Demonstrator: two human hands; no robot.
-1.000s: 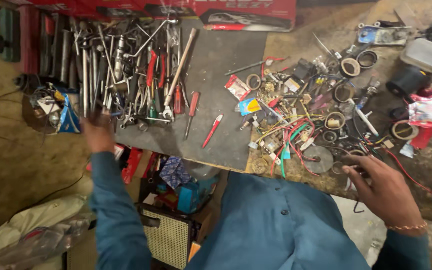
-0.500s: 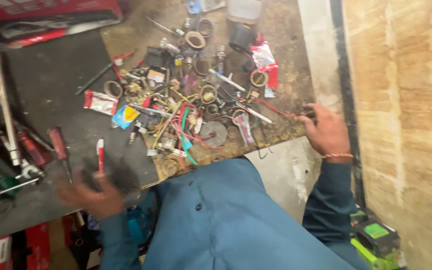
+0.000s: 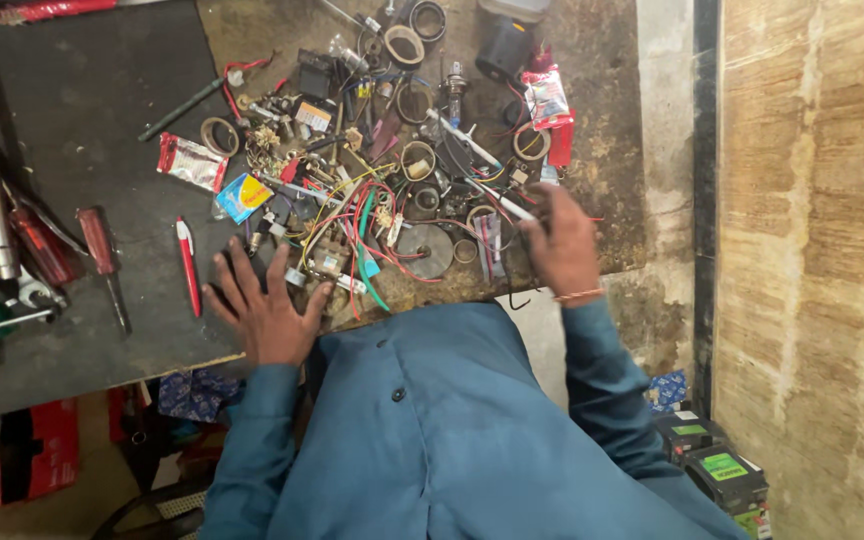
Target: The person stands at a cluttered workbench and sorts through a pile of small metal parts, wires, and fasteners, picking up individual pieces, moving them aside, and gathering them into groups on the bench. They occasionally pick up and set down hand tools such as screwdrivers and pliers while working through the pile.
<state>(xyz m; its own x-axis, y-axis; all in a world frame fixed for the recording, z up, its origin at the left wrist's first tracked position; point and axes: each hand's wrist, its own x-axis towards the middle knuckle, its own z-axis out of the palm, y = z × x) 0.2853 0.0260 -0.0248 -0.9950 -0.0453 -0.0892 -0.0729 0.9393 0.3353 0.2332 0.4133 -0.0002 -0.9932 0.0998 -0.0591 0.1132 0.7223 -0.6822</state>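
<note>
Head view: the person leans over a cluttered bench (image 3: 102, 130) and appears to be sorting through small electrical parts. The left hand (image 3: 267, 305) lies flat, palm down, on the dark mat at the near edge, fingers spread and holding nothing; a red and white pen (image 3: 188, 265) lies just beside it, and the fingertips come close to the tangle of coloured wires (image 3: 352, 225). The right hand (image 3: 560, 245) is over the right side of the heap, blurred by motion. Its fingers seem curled near a thin white rod (image 3: 487, 180), but whether that grip has closed on anything cannot be told. Round metal rings (image 3: 415, 160), a grey disc (image 3: 430, 250) and red packets (image 3: 550, 100) lie about it.

Judged from this, the step in hand is searching and picking. The next move would call for a fine pinch that lifts one piece clear without snagging the wires.

Against the frame half a second ago, the view has swung so the heap sits more central. The left hand, then blurred near the mat's lower edge, is now planted by the wires. The right hand has come in from the bench's far right edge onto the pile.
</note>
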